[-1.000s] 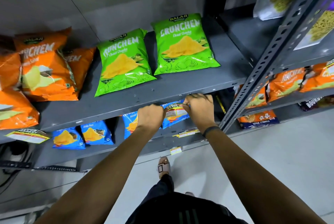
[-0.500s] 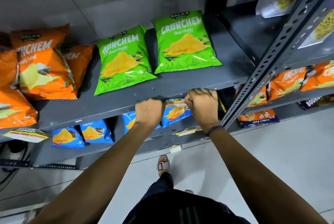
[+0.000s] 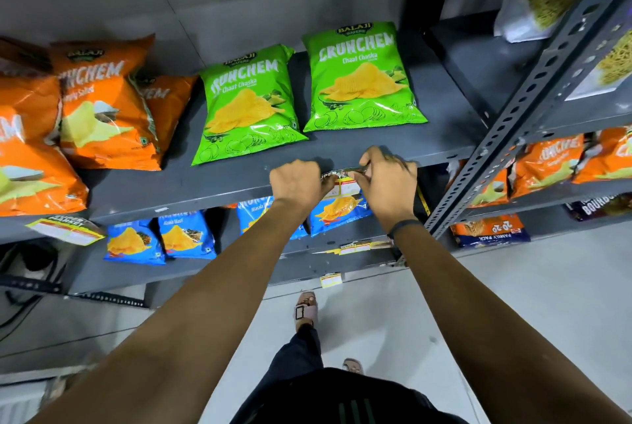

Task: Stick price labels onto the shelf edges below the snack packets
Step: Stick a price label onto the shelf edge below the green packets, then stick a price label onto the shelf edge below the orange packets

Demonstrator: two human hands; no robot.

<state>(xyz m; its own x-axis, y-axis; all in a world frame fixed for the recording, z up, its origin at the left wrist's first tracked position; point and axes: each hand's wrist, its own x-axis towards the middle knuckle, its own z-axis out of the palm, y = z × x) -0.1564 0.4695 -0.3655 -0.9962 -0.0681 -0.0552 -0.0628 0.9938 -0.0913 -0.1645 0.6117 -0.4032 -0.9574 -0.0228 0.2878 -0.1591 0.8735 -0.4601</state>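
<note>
Two green Crunchem packets [image 3: 362,78] lie on the grey shelf. At the shelf's front edge [image 3: 205,191], below the right green packet, a price label [image 3: 342,182] with a black and yellow header is held against the edge. My left hand [image 3: 297,181] pinches its left end. My right hand [image 3: 386,181] pinches its right end and top. Most of the label is hidden by my fingers. Orange Crunchem packets [image 3: 102,105] lie at the left of the same shelf.
Another label [image 3: 65,228] hangs from the shelf edge at the left. Blue packets [image 3: 186,235] sit on the shelf below, with labels [image 3: 355,247] on its edge. A perforated upright post [image 3: 519,105] stands right of my right hand. My foot [image 3: 305,311] is on the floor.
Both hands have risen together with the label from below the shelf edge up onto it. The hands stay the same distance apart.
</note>
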